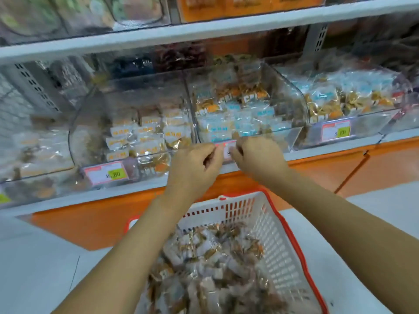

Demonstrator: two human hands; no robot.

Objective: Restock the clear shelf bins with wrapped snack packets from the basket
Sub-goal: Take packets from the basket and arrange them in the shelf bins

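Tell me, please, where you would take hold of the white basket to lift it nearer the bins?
Take the basket by its red rim on the two long sides, coming down from above. The rim is a thick edge around the open top; the slotted walls give no lip, and packets fill the inside.

Your shelf, bins in a row
Before you, the white shelf [328, 152] with its orange front carries three clear bins side by side: left bin [127, 123], middle bin [244, 105], right bin [340, 98], each holding wrapped packets [145, 132] and each fronted by a price tag [105, 175].
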